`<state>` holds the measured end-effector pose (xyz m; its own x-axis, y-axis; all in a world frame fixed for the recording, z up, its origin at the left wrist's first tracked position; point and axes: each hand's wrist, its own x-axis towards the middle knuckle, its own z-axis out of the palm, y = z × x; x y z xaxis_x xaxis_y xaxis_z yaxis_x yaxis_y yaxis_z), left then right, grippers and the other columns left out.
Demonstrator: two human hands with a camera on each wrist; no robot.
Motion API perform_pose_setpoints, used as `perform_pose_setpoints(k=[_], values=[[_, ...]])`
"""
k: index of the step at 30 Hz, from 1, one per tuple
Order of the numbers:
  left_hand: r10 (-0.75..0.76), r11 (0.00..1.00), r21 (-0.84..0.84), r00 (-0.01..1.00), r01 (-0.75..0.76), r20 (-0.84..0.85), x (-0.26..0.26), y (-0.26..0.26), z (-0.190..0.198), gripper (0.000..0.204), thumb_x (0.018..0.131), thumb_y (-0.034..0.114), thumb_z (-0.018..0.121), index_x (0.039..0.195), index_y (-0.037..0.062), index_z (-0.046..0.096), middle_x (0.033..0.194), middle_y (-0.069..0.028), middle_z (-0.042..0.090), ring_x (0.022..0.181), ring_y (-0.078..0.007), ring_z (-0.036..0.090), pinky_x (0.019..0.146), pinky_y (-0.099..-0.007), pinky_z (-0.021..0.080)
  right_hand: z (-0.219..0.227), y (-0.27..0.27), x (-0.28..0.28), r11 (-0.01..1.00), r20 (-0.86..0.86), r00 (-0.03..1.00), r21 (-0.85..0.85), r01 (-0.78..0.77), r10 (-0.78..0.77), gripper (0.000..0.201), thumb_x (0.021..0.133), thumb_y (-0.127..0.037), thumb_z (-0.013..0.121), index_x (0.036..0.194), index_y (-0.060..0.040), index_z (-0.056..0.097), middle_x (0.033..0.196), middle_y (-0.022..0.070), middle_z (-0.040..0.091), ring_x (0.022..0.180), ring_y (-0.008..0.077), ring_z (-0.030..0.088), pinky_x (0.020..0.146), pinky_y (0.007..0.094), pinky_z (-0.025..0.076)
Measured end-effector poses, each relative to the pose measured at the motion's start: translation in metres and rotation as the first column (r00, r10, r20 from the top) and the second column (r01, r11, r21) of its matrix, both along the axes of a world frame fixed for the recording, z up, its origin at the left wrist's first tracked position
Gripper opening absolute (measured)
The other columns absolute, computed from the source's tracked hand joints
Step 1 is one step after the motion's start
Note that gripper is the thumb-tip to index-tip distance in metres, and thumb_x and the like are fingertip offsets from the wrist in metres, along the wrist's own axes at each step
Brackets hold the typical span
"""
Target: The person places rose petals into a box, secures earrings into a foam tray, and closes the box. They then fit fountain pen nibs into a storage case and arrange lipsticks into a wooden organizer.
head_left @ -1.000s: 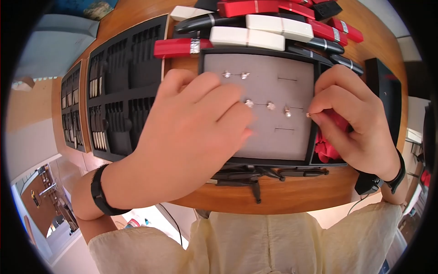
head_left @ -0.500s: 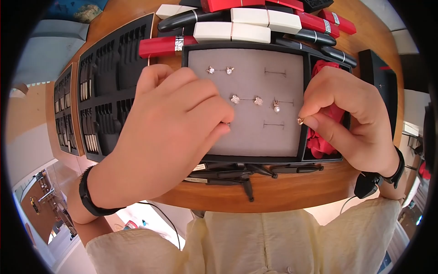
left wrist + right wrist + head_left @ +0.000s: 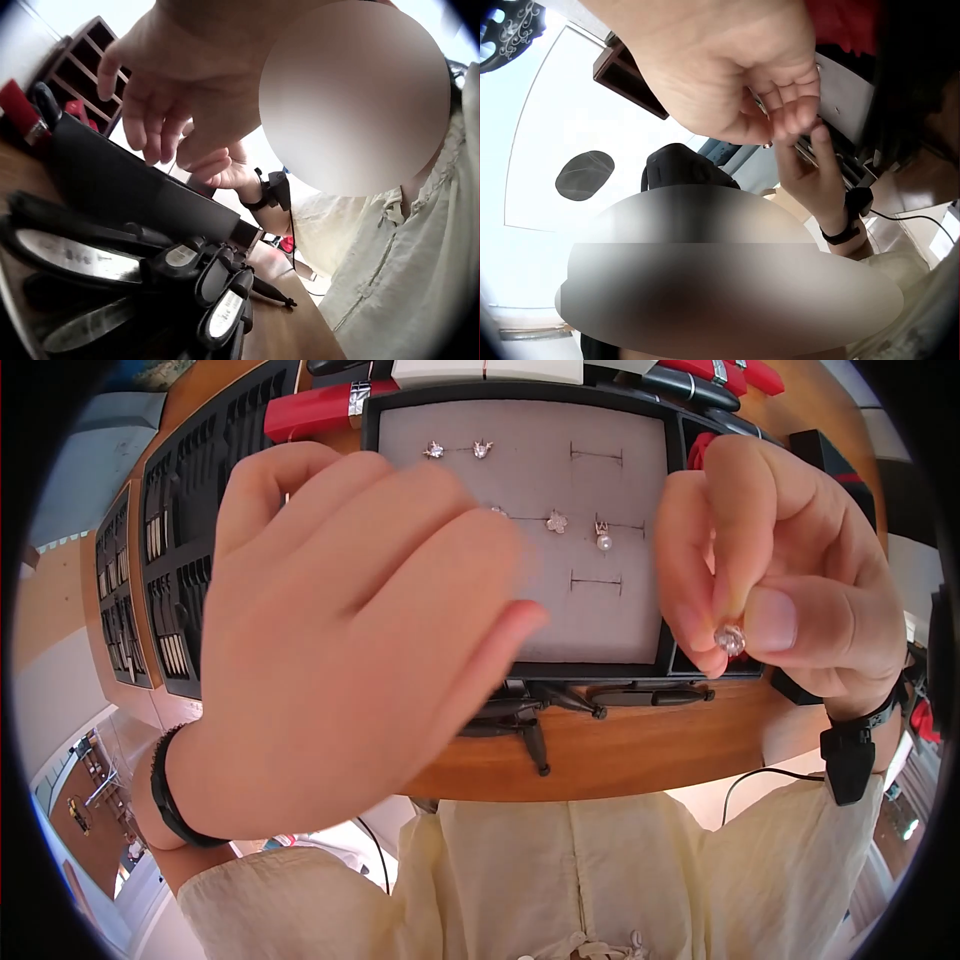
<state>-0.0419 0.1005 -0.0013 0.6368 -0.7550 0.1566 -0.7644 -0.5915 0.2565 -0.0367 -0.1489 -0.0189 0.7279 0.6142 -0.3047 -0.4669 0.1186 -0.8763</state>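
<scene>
In the head view my right hand (image 3: 800, 575) pinches a stud earring (image 3: 729, 640) with a clear round stone between thumb and fingers. It is raised over the right side of a shallow black tray (image 3: 590, 670) lined with a grey pad (image 3: 590, 625). My left hand (image 3: 340, 630) hovers over the tray's left part, fingers loosely bent, nothing seen in them. On the pad sit a pair of sparkling studs (image 3: 482, 449), a flower-shaped stud (image 3: 557, 521) and a pearl drop earring (image 3: 603, 538). A second flower stud is mostly hidden behind my left hand.
Black tags with white labels (image 3: 225, 313) lie along the tray's front. Behind it are white boxes (image 3: 485, 370) and a red box (image 3: 315, 412). Black slotted trays (image 3: 165, 595) stand at left. Red cloth (image 3: 703, 448) fills the tray's right compartment.
My right hand has turned and come up nearer my head, bringing the earring with it. The left hand moved left, then back right. The tray sits higher in the head view.
</scene>
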Motion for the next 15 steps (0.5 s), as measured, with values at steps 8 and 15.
perform_pose_setpoints(k=[8,15], values=[[-0.139,0.957,-0.27,0.986,0.109,-0.094,0.002,0.004,0.011,0.033,0.076,0.0,0.077,0.105,0.0034,0.06,0.091,-0.0069,0.067,0.069,-0.0172,0.055,0.067,-0.034,0.043,-0.027,0.01,-0.01,0.986,0.046,0.997,0.158,0.061,-0.069,0.022,0.085,-0.016,0.071,0.088,-0.0033,0.054,0.079,0.0068,0.059,0.067,0.0105,0.056,0.059,0.0237,0.045],[0.138,0.944,-0.269,0.97,-0.19,-0.199,-0.006,0.009,-0.008,0.024,0.076,-0.01,0.068,0.096,0.0017,0.06,0.088,-0.0065,0.064,0.069,-0.0169,0.054,0.067,-0.0271,0.043,-0.008,0.025,-0.02,0.936,0.158,0.937,-0.117,0.331,-0.312,0.022,0.093,-0.022,0.063,0.097,-0.0021,0.054,0.078,0.0043,0.06,0.069,0.008,0.057,0.059,0.0202,0.044]])
